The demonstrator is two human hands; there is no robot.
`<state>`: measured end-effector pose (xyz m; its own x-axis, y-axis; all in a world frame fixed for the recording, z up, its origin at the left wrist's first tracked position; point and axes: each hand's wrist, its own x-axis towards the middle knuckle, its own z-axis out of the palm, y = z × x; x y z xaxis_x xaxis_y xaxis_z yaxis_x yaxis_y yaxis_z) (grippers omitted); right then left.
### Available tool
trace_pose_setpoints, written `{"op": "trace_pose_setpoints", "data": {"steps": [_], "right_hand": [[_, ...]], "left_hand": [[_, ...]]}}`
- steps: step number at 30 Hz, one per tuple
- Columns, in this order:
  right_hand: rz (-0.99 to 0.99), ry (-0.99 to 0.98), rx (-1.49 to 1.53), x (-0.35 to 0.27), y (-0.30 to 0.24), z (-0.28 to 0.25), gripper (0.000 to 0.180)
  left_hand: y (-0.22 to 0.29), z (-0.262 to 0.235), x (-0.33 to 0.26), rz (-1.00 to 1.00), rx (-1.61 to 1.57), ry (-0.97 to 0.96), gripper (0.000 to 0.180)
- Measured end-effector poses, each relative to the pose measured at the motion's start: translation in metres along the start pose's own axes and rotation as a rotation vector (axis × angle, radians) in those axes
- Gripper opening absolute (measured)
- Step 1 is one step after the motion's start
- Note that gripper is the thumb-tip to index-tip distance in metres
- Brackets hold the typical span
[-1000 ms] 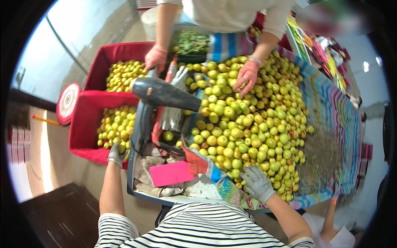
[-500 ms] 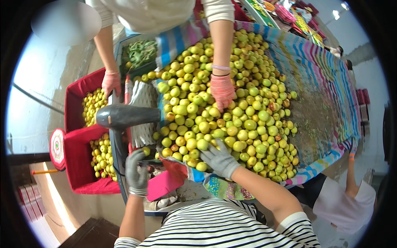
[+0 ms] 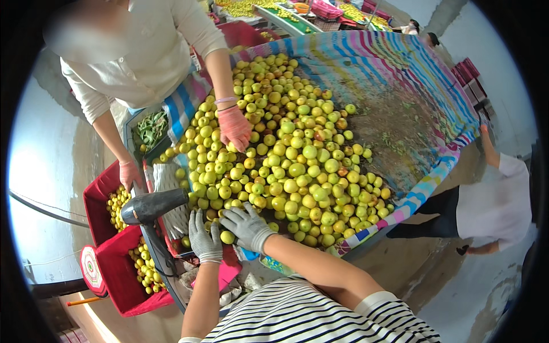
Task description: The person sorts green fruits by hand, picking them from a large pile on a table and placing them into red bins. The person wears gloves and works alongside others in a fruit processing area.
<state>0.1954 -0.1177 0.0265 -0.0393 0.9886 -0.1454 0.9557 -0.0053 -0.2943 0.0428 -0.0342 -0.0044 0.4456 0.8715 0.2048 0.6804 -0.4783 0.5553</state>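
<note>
A large heap of small, round yellow-green fruits (image 3: pixel 309 171), some with brown blush, lies on a striped cloth. At the heap's near left edge, my left hand (image 3: pixel 205 239) in a grey glove has its fingers stretched out beside a white netted strip (image 3: pixel 166 183). My right hand (image 3: pixel 247 228), also in a grey glove, lies palm down against the fruit with its fingers apart. One loose fruit (image 3: pixel 227 237) sits between my two hands. A black hair dryer (image 3: pixel 153 206) stands just left of my left hand.
Across the heap a co-worker's pink-gloved hand (image 3: pixel 234 128) touches fruit; their other hand (image 3: pixel 130 174) is by red-lined crates (image 3: pixel 108 251) holding fruit. A bin of leaves (image 3: pixel 151 131) stands at the left. Striped cloth (image 3: pixel 366 57) surrounds the heap. Another person (image 3: pixel 492 200) stands at right.
My view has swung, shifting the scene. My right hand has moved left across the fruit toward my left hand, which has come to the heap's edge. The co-worker's hand remains on the fruit.
</note>
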Motion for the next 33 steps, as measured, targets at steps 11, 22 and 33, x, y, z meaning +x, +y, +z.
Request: {"op": "trace_pose_setpoints", "data": {"steps": [11,22,33], "right_hand": [[1.117,0.164,0.03,-0.244,0.179,-0.099,0.076],[0.896,-0.202,-0.163,-0.227,0.137,-0.074,0.074],[0.386,-0.239,0.116,-0.234,0.148,-0.078,0.061]], "left_hand": [[-0.04,0.023,0.0,-0.006,-0.148,0.059,0.041],[0.164,0.043,-0.07,0.603,-0.252,-0.659,0.032],[0.184,0.052,-0.047,0.473,0.26,-0.796,0.034]]}}
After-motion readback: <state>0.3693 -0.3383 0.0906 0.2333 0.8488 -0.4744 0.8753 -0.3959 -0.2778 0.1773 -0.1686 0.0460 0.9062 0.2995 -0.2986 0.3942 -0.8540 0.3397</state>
